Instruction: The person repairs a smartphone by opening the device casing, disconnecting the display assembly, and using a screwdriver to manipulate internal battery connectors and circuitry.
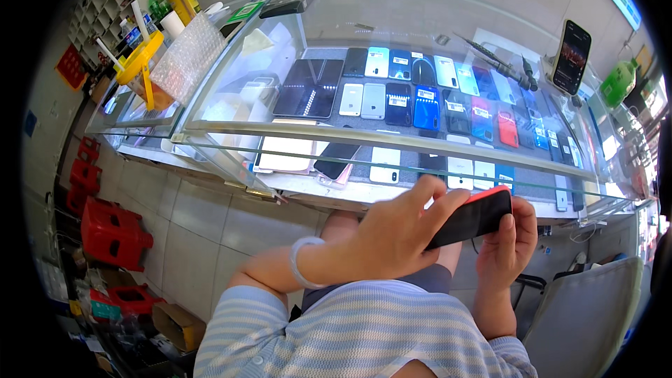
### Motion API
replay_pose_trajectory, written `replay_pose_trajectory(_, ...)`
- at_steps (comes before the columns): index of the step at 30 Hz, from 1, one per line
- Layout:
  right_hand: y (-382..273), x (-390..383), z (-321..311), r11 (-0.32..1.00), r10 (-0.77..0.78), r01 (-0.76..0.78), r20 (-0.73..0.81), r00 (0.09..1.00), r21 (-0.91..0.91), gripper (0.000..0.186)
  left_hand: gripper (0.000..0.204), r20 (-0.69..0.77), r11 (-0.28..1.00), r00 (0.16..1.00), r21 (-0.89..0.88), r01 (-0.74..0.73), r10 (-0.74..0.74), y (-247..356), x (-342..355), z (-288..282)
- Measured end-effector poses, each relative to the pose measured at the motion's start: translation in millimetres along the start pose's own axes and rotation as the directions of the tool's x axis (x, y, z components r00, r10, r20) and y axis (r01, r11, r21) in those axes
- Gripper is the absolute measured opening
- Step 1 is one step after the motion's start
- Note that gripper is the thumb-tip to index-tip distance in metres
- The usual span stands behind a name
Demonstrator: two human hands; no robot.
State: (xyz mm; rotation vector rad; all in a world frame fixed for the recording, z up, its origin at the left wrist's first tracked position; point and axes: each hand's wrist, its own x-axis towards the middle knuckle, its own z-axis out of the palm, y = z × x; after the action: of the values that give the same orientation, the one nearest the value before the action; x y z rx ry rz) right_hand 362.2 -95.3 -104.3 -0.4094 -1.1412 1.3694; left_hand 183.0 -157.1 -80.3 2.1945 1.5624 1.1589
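A smartphone (470,222) with a dark face and a red edge is held between my two hands, tilted, in front of the glass display case (336,128). My left hand (399,227) grips its left end, with the fingers bent over the top and a pale bangle on the wrist. At the other end, my right hand (509,241) pinches the phone between thumb and fingers. Behind it, rows of phones, such as a blue phone (426,108) and a red phone (507,129), lie inside the case beside two dark tablets (309,89).
On the glass top stand a propped-up lit phone (570,57), a green bottle (618,84) and a black jointed stand (504,63). A yellow-rimmed bucket (140,66) and bubble wrap (189,63) sit at the left. Red stools (112,231) line the left floor; a grey chair (588,315) is at the right.
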Motion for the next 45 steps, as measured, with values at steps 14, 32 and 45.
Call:
replay_pose_trajectory(14, -52.7, 91.5, 9.6, 0.646, 0.277, 0.109, 0.365, 0.889, -0.755, 0.067, 0.064, 0.562, 0.933, 0.745, -0.232, -0.275, 0.360, -64.7, 142.2, -86.6)
replay_pose_trajectory(32, -62.9, 161.5, 53.1, 0.185, 0.627, 0.397, 0.420, 0.656, -0.899, 0.062, 0.059, 0.527, 0.960, 0.802, -0.168, -0.226, 0.281, -101.1, 136.6, -78.3)
replay_pose_trajectory(45, -58.0, 181.5, 70.8, -0.104, 0.783, 0.387, 0.164, 0.599, -0.916, 0.065, 0.044, 0.312, 0.964, 0.918, 0.021, -0.264, 0.244, -91.5, 123.0, -61.6)
